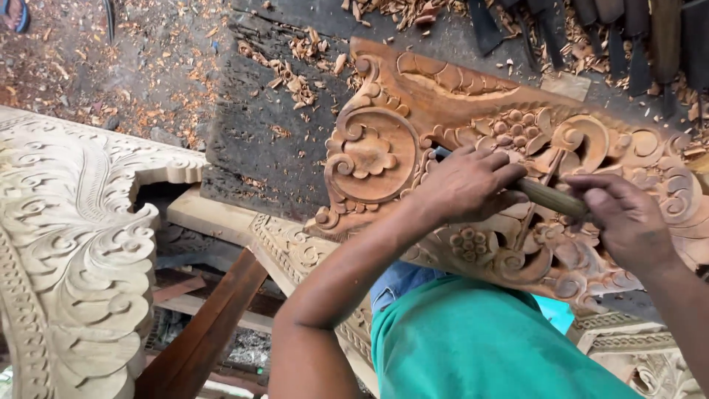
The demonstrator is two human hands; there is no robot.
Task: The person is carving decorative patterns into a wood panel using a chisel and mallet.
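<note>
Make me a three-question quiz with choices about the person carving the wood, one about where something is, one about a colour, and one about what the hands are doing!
1. Where does the big spiral swirl sit on the reddish carved panel?
A. At its left end
B. At its right end
C. Under the hands

2. What colour is the person's shirt?
A. Red
B. Green
C. White

3. How is the chisel held?
A. It lies loose on the bench
B. One hand only
C. Both hands grip it

Answers:
1. A, the spiral lies left of both hands.
2. B, the cloth below the arms is green.
3. C, the left hand wraps the blade end and the right hand closes on the wooden handle.
</note>
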